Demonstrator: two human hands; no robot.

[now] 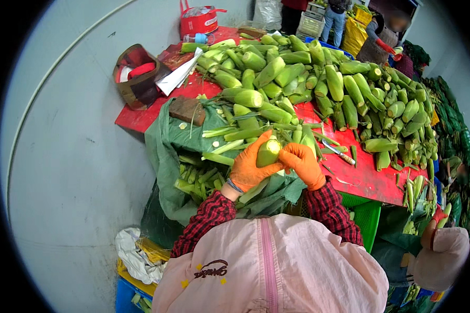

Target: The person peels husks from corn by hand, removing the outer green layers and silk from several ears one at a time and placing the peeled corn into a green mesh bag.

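Note:
An ear of green-husked corn (269, 153) is held upright at the middle, its pale cut end up. My left hand (248, 164), in an orange glove, is closed round it. My right hand (303, 164), gloved alike, pinches its right side near the cut end. A knife (338, 152) with a pale handle lies on the red tabletop (363, 180) just right of my hands. A green sack (164, 146) holding husk scraps lies beneath and left of them. A large pile of corn ears (292, 73) covers the table beyond.
At the back left stand a brown bag (138, 78) and red carrier (198, 23); a wooden block (187, 110) is nearer. A green crate (365, 221) is below the table. Co-workers (373, 44) stand behind; another (438, 258) works at the lower right. Stacked green sacks (457, 161) line the right.

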